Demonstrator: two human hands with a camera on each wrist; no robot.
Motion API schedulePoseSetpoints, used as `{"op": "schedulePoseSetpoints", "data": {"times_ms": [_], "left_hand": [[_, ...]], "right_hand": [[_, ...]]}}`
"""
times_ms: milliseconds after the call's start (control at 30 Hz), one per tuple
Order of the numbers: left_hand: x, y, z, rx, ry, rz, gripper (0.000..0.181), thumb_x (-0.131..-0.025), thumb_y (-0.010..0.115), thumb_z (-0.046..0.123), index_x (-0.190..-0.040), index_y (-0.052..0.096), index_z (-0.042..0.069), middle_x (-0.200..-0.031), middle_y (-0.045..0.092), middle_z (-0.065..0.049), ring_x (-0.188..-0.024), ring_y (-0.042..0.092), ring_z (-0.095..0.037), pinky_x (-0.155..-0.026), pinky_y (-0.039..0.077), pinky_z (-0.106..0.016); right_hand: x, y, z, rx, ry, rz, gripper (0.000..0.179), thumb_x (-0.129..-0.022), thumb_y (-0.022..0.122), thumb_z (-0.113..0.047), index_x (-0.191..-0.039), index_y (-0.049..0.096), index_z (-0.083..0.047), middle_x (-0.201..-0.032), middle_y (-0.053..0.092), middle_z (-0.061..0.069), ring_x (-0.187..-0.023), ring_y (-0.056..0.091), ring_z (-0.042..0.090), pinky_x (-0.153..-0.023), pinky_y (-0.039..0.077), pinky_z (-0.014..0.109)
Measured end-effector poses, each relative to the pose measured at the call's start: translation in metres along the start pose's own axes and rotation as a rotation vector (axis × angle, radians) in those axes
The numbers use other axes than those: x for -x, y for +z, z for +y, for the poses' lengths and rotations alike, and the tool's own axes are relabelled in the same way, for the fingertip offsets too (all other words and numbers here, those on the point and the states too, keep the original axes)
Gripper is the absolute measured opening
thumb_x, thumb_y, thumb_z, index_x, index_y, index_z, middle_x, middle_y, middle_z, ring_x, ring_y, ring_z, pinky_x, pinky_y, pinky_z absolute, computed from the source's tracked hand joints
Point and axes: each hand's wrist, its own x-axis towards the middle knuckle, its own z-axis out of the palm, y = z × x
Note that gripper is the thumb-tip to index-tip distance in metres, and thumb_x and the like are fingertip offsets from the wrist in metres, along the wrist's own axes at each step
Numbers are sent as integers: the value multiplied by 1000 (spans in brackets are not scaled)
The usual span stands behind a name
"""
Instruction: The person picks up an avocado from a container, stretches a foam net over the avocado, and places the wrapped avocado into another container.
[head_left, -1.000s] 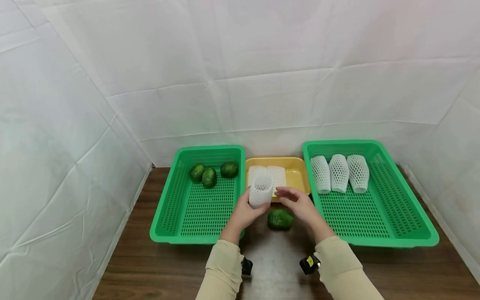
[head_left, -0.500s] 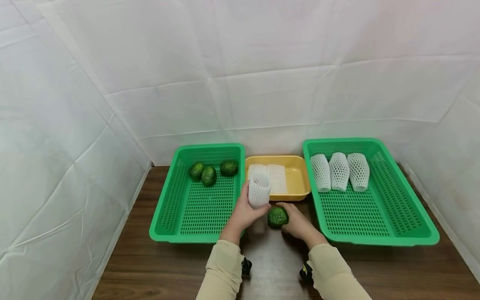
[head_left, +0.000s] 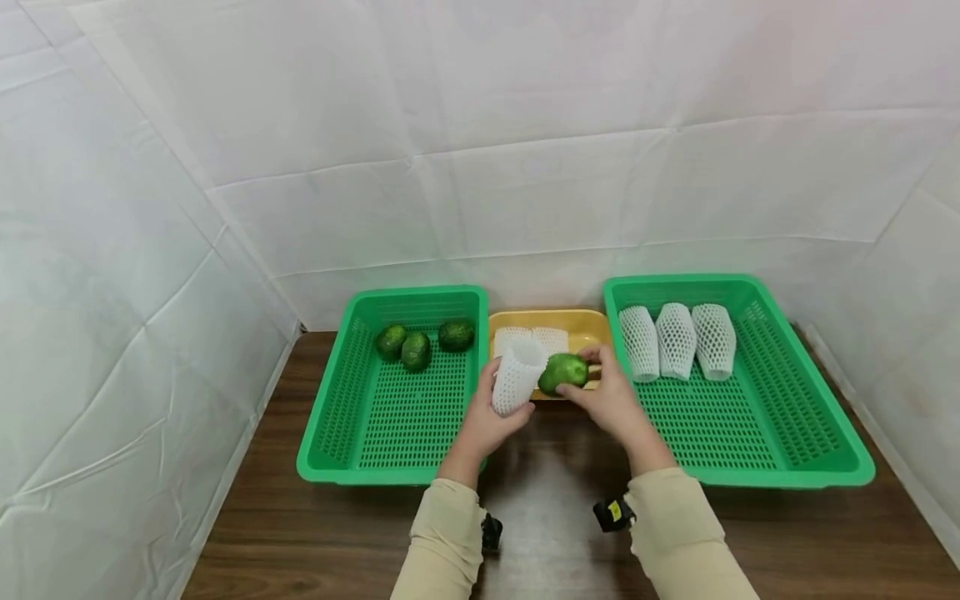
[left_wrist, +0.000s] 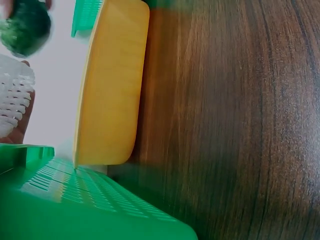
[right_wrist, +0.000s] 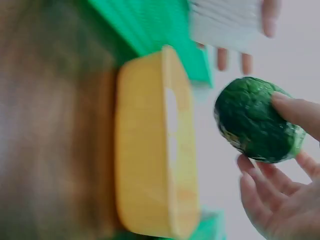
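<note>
My left hand point(head_left: 480, 421) grips a white foam net sleeve point(head_left: 517, 379), its round mouth tilted up and to the right. Between the thumb and fingers of my right hand point(head_left: 611, 398) is a green avocado point(head_left: 564, 373), raised above the table beside the sleeve's mouth. The right wrist view shows the avocado's point(right_wrist: 257, 120) dark wrinkled skin, with the thumb on top and fingers beneath. In the left wrist view, the foam sleeve point(left_wrist: 14, 95) and avocado point(left_wrist: 25, 27) are cut off at the left edge.
A yellow tray point(head_left: 592, 325) holding flat foam sleeves point(head_left: 551, 340) stands behind my hands. To the left, a green basket point(head_left: 318, 433) contains several avocados point(head_left: 416, 352). The right green basket point(head_left: 855, 467) has three sleeved fruits point(head_left: 677, 342). White sheeting surrounds the wooden table point(head_left: 555, 500).
My right hand has reached down, taken the avocado off the table and lifted it toward the sleeve. My left hand stays nearly in place, with the sleeve now leaning more to the right.
</note>
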Motion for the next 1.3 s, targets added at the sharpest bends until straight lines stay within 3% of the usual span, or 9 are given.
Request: {"op": "schedulePoseSetpoints", "data": {"times_ms": [100,200,300,400,567,900,1300], "left_hand": [[0,0,2,-16,-12,2,70,-80,68,3,-139,30,11,-118,51,-21,-97,52,-27,-78,46,-39],[0,1,3,-24,-23,-2,71,-80,68,3,-139,30,10,-119,51,-21,-99,52,-29,-79,45,-41],[-1,1,4,-22,-28,-6,72,-80,69,3,-139,30,11,-120,50,-20,-101,52,-29,-81,45,-42],[-1,1,3,-13,-23,-12,71,-79,69,2,-138,29,10,-119,51,-20,-101,52,-30,-81,45,-42],[-2,2,4,-18,-19,-25,70,-80,69,3,-138,30,9,-119,52,-20,-102,53,-31,-81,46,-41],[-2,2,6,-58,-37,-26,66,-81,68,5,-137,33,7,-123,52,-20,-104,53,-31,-83,45,-42],[-3,4,5,-69,-29,-26,63,-81,68,4,-134,35,6,-117,54,-19,-100,54,-29,-81,45,-39]], "right_hand": [[-5,-14,-17,-80,-34,110,60,-84,70,-25,-129,37,-3,-124,44,18,-112,44,31,-87,39,41],[-5,-23,-35,-257,-112,190,57,-87,67,-25,-133,38,-6,-123,44,12,-110,44,24,-86,39,31],[-4,-23,-51,-422,-230,187,51,-89,64,-16,-132,39,-6,-118,45,7,-105,48,19,-81,42,22],[-4,-17,-57,-474,-296,141,46,-89,62,-9,-130,41,-3,-115,47,5,-101,50,16,-78,44,20],[-4,-9,-56,-423,-278,121,44,-89,61,-6,-128,42,0,-113,47,5,-97,50,17,-74,44,20],[-5,-8,-53,-257,-260,227,47,-87,66,-15,-129,48,-7,-118,46,10,-99,43,17,-72,35,29],[-7,-8,-52,-185,-300,276,43,-84,67,-10,-125,53,-6,-113,43,12,-95,37,15,-70,31,33]]}}
